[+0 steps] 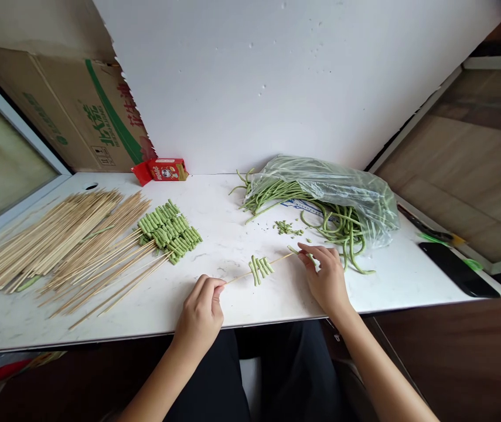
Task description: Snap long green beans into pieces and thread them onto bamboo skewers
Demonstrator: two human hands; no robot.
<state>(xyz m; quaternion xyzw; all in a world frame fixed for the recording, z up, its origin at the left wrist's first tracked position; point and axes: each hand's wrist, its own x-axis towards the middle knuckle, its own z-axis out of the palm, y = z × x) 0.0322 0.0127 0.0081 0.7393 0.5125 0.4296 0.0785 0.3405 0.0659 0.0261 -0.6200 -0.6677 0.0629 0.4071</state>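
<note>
Closed around one end of a thin wooden skewer [238,278] is my left hand [201,305]. Several short pieces of green bean [259,269] are threaded side by side along its middle. At the skewer's other end, my right hand [324,275] pinches another cut green bean piece [293,250], which touches or lies right by the tip. Left of my hands, finished-looking rows of bean pieces [171,230] sit on skewers, stacked together. A wide pile of bare skewers [57,234] lies farther left.
Long green beans [351,228] spill from a clear plastic bag [342,181] at the back right. Small bean scraps [288,228] lie before it. A black phone [456,269] rests near the right edge. A red box [166,170] and a cardboard carton [87,117] stand behind.
</note>
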